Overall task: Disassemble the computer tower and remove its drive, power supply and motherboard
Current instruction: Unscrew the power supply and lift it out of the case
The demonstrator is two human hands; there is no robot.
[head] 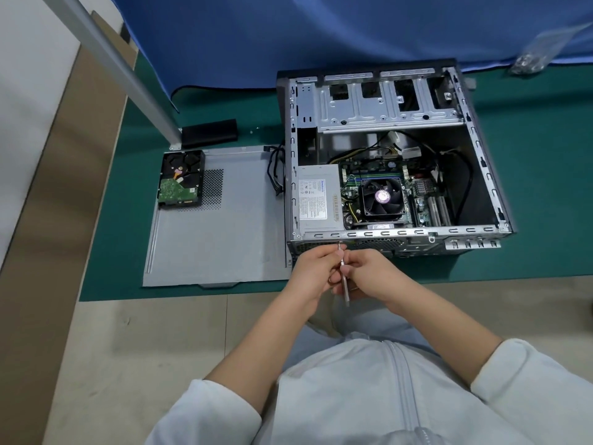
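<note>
**PSU Screw Removal: Rear Panel**

The screwdriver (343,274) is set against a rear screw of the tower (398,155). Cam-out may strip the head if the tip is tilted; a freed screw may be dropped. The shaft is pinched by the curled fingers of the left hand (313,274) and the right hand (369,274). The PSU (317,200) and motherboard (382,194) remain installed; the drive (181,179) lies on the side panel (224,239)

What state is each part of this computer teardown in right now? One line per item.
Computer tower: on its side, open.
Side panel: off, flat on mat.
Hard drive: out, on the panel.
Power supply: inside.
Motherboard: inside.
Screwdriver: held by both hands, tip at rear edge.
</note>
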